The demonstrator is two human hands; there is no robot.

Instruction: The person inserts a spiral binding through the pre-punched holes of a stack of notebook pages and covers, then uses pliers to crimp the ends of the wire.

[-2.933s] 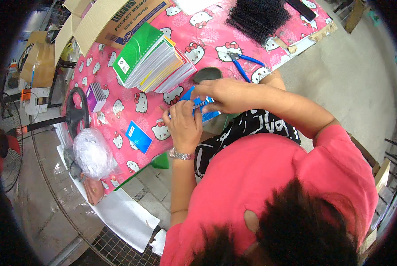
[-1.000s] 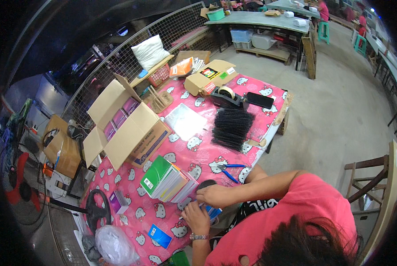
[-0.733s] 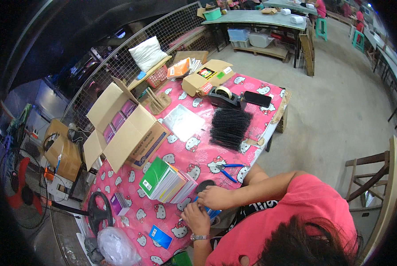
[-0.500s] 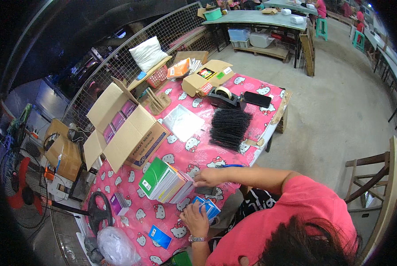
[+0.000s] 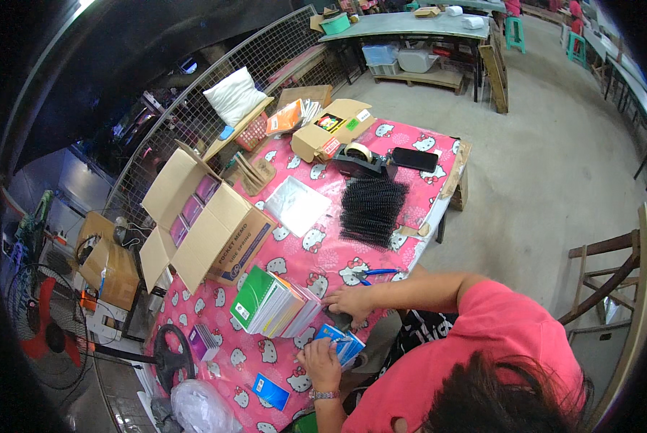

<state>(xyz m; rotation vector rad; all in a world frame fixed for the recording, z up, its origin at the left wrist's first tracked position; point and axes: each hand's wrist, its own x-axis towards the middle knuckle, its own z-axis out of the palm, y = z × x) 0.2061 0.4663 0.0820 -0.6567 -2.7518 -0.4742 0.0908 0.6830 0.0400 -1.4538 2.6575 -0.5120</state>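
My left hand [image 5: 320, 364], with a watch at its wrist, is closed on a few small blue notebooks [image 5: 347, 346] near the table's edge. Above them my right hand [image 5: 349, 302] reaches in with fingers apart, over a dark grey object [image 5: 336, 318] whose kind I cannot make out. Just left of that hand stands a stack of spiral notebooks [image 5: 276, 307] with a green cover at its left end. One more blue notebook [image 5: 271, 391] lies flat closer to me. Blue-handled pliers [image 5: 378, 274] rest beyond my right hand.
An open carton [image 5: 233, 249] holding purple packs stands at the left. Black spiral coils [image 5: 372, 211], a tape dispenser [image 5: 365, 167], a phone [image 5: 414, 159] and a clear plastic sheet [image 5: 297, 206] lie farther back. Purple notebooks [image 5: 205, 342] and a plastic bag [image 5: 202, 408] sit at the near left.
My right hand has left the stack's edge and moved over the dark grey object, its fingers more spread. The left hand stays on the blue notebooks. The view has shifted slightly.
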